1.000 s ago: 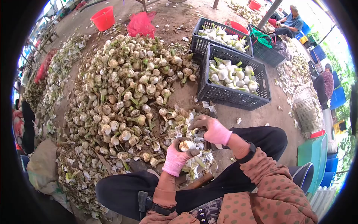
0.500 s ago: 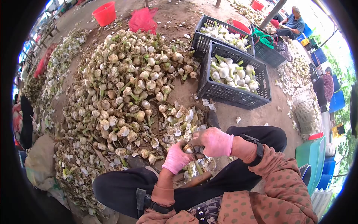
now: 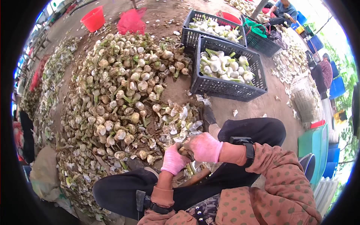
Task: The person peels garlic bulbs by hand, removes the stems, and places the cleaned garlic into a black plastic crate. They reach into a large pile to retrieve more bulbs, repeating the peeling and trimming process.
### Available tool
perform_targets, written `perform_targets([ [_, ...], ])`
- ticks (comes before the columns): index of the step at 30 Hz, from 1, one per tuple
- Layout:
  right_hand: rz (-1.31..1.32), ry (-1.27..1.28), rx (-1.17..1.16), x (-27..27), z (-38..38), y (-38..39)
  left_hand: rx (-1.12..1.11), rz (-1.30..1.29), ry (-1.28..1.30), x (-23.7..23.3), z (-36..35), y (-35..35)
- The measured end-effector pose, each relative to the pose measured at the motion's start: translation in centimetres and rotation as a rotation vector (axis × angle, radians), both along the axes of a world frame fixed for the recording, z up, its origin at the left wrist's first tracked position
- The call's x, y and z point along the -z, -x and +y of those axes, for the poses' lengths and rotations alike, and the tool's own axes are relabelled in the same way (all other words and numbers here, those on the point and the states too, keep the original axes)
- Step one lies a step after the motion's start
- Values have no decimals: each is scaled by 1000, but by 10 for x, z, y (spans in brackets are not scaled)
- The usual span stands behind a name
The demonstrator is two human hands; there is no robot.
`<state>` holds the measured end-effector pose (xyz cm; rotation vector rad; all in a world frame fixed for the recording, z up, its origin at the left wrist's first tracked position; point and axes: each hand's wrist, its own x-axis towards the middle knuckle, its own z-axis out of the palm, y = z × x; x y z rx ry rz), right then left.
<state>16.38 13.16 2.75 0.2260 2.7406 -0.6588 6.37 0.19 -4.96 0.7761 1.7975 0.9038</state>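
Observation:
My left hand (image 3: 174,159), in a pink glove with soiled fingertips, is closed around a garlic bulb, mostly hidden behind the fingers. Against it presses my right hand (image 3: 204,147), gloved alike, its fingers closed on the same bulb. Both hands are held together over my lap, between my bent knees. Below them lie a curved brown wooden piece (image 3: 195,177) and some green-white stalks. Just beyond my hands is a pile of loose peelings (image 3: 180,122). A large heap of unpeeled garlic (image 3: 112,93) spreads ahead and to the left.
A black crate (image 3: 228,90) of cleaned white garlic stands ahead on the right, with a second crate (image 3: 215,28) behind it. Farther back are a red bucket (image 3: 93,18) and red netting (image 3: 131,22). Another person (image 3: 281,13) sits at upper right; a green tub (image 3: 314,150) is right.
My right hand has turned and moved slightly left and down over the left, covering the bulb that showed between them. The view has shifted a little, so the crates appear higher and farther left.

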Motion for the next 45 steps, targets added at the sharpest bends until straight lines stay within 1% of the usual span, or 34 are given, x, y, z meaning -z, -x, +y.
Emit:
perform_targets([
  [2, 18, -7, 16, -1, -1, -1, 4, -4, 15, 2, 0, 0],
  [4, 19, -3, 40, -3, 0, 1, -82, -240, 7, -10, 3, 1],
  [5, 20, -1, 51, -4, 4, 4, -72, -239, 10, -16, 4, 1],
  [7, -88, -54, 224, -4, 18, 11, -42, -139, -117, -31, 7, -2],
  [8, -75, -81, 306, 20, 37, 12, -53, -161, -101, -43, 9, -3],
  [9, -56, -108, 386, 42, 53, 12, -47, -153, -101, -42, 8, -1],
  [10, 11, 11, 487, 41, 58, 7, -77, -154, -95, -39, 8, 2],
  [11, 143, 2, 426, 45, 60, 1, -118, -165, -87, -35, 6, 2],
  [13, 341, 103, 301, 30, 57, 1, -154, -164, -87, -28, 7, 3],
  [14, 344, 99, 296, 21, 55, 3, -152, -138, -79, -25, 9, 4],
  [16, 221, 342, 220, -4, 40, 6, -142, -57, -76, -27, 10, 5],
  [17, 183, 261, 183, -15, 29, 7, -144, -60, -73, -15, 7, 5],
  [19, 158, 108, 108, -16, 14, 9, -16, 265, -154, -9, 8, 9],
  [20, 158, 108, 104, -13, 9, 10, 22, 293, -24, -9, 5, 7],
  [22, 119, 9, 75, -5, 2, 11, 35, 340, -46, -7, 4, 6],
  [23, 117, 11, 68, -4, 1, 12, 51, 388, -66, -5, 3, 6],
  [25, 23, -37, 11, -5, 0, 13, 9, 357, -41, -6, 3, 3],
  [27, -3, -45, 0, 0, -2, 12, 43, 532, 7, -13, 2, 0],
  [29, -28, -55, -13, 4, -4, 10, 59, 548, 2, -4, 0, -3],
  [30, -13, -18, 31, 6, -5, 9, 70, 565, 3, -1, -1, -4],
  [32, 2, 24, 76, 15, -6, 6, 58, 533, 33, 4, -1, -5],
  [34, 126, 12, 165, 32, -4, 2, 59, 502, 60, 5, -1, -6],
  [35, 129, 13, 173, 39, 4, 3, -15, 438, 24, 6, -2, -7],
  [36, -19, 6, 260, 46, 17, 7, -90, 374, -14, 5, -2, -7],
  [37, -165, -1, 346, 54, 28, 9, -83, 379, -20, 3, 0, -8],
  [39, -95, -11, 599, 79, 47, -5, -235, 156, -204, -7, 2, -1],
  [40, -29, 12, 600, 76, 50, -6, -248, 159, -206, -16, 4, 3],
  [41, -45, 12, 585, 75, 48, -8, -295, 43, -175, -26, 4, 3],
  [42, 65, -9, 533, 64, 47, -7, -332, -67, -151, -32, 6, 3],
  [43, 186, -34, 484, 57, 52, -2, -332, -65, -159, -28, 8, 5],
  [44, 70, 79, 497, 56, 60, 1, -339, -4, -161, -20, 9, 5],
  [45, 70, 79, 500, 43, 56, 4, -347, 55, -162, -15, 7, 4],
])
